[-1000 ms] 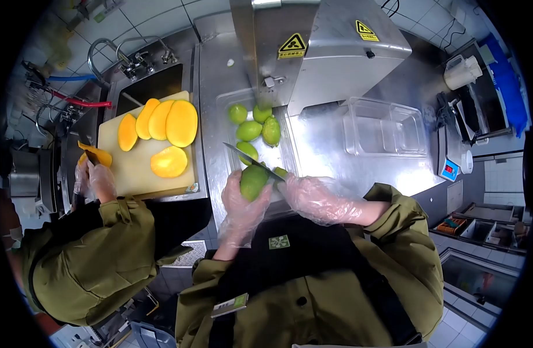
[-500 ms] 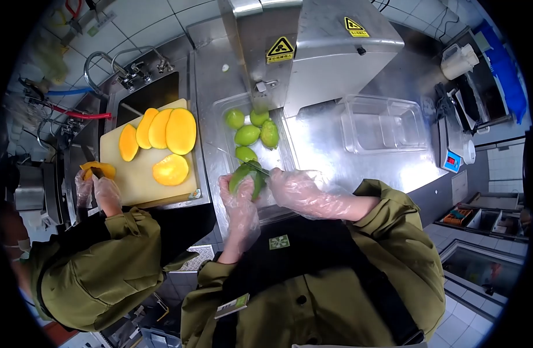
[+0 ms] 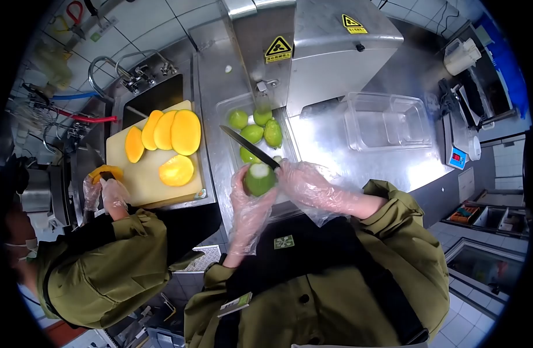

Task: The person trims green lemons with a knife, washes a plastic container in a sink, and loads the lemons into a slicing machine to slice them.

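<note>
In a clear plastic glove, my left hand is wrapped round a green guava whose upper end is cut away, showing white flesh. My right hand, gloved too, grips a knife; its dark blade points up and left, just above the guava. Both hands are over the near end of a clear plastic tray. Several whole guavas lie in the tray beyond the blade. A small pale piece is beside the knife, by my right fingers.
At left, a co-worker's gloved hands hold a peeled mango and a dark-handled tool. Peeled mangoes lie on a cutting board by the sink. A metal machine housing stands behind, with a clear container and scale at right.
The knife has come up off the guava and its blade shows in full. The guava is now turned with its white cut end up. The co-worker's tool has come into view.
</note>
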Motion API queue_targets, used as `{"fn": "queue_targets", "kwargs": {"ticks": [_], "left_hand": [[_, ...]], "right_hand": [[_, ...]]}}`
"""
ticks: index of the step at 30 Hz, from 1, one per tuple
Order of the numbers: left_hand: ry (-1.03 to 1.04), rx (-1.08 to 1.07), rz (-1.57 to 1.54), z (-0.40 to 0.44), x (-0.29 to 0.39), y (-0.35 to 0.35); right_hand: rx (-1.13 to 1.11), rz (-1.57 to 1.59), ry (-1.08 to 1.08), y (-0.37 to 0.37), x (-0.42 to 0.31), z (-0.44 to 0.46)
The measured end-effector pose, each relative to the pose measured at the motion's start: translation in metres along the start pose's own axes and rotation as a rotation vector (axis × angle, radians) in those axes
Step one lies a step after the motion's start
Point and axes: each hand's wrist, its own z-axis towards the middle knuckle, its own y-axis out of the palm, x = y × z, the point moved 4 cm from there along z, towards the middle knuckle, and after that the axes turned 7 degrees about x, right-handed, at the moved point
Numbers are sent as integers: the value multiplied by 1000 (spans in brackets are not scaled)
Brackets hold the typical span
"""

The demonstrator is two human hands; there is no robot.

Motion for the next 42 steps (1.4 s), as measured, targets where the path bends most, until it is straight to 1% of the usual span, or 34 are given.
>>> {"fn": "queue_targets", "kwargs": {"ticks": [2, 5, 6, 8, 9, 10, 13, 14, 17, 18, 21, 22, 25, 27, 28, 30, 31, 32, 33, 34, 35, 36, 37, 39, 41, 42], "left_hand": [[-1, -64, 189, 0, -2, 2], [-201, -95, -294, -3, -10, 2], [-236, -73, -472, 1, -26, -3], [-196, -2, -464, -4, -29, -9], [-177, 31, -459, -5, -29, -12], [-146, -19, -479, -4, -27, -13], [-78, 42, -425, -7, -14, -8], [-69, 53, -419, -7, -14, -7], [-38, 80, -406, -7, -15, -5], [-27, 86, -405, -7, -18, -4], [49, 136, -318, -6, -20, -5], [82, 160, -277, -7, -20, -6], [185, 141, -147, -8, -26, -15], [100, 154, -235, -11, -29, -15], [57, 158, -277, -13, -30, -14], [405, 148, 158, -19, -34, -18], [575, 142, 382, -24, -39, -19], [563, 185, 339, -24, -45, -23], [491, 216, 235, -22, -46, -25], [417, 250, 129, -21, -48, -25], [336, 288, 22, -21, -49, -25], [-40, 330, -278, -21, -32, -18], [48, 371, -475, -17, -16, -18], [219, 239, -408, -24, 11, -11], [494, 277, 6, -24, -14, -27], [647, 281, 218, -15, -9, -27]], "right_hand": [[-53, 126, 100, -11, 3, 4], [-107, 82, 91, -12, 11, 2], [-26, 59, 29, -27, 9, -1], [-80, 104, 191, -38, 4, -10], [-57, 67, 135, -40, -1, -15], [-32, 29, 79, -41, -6, -20], [72, -223, -162, -46, -17, -31], [47, -458, -296, -47, -22, -34], [65, -550, -360, -43, -28, -41], [14, -498, -269, -52, -31, -36], [147, -526, -313, -52, -32, -38], [119, -551, -333, -48, -31, -40], [15, -613, -390, -46, -31, -43], [-78, -639, -417, -50, -34, -38], [-54, -488, -310, -44, -32, -37], [-2, -187, -103, -16, -20, -38], [10, -120, -93, -6, -18, -39], [23, -54, -86, 3, -15, -39], [39, 11, -75, 6, -15, -36], [-79, -86, -47, 6, -18, -35], [-64, -50, -99, 7, -19, -38], [-48, -15, -155, 11, -16, -41], [-28, 20, -208, 13, -15, -43], [-210, -2, -60, 28, -12, -35], [-250, -69, -20, 29, -5, -33], [-170, -131, -40, 25, 3, -26]]}}
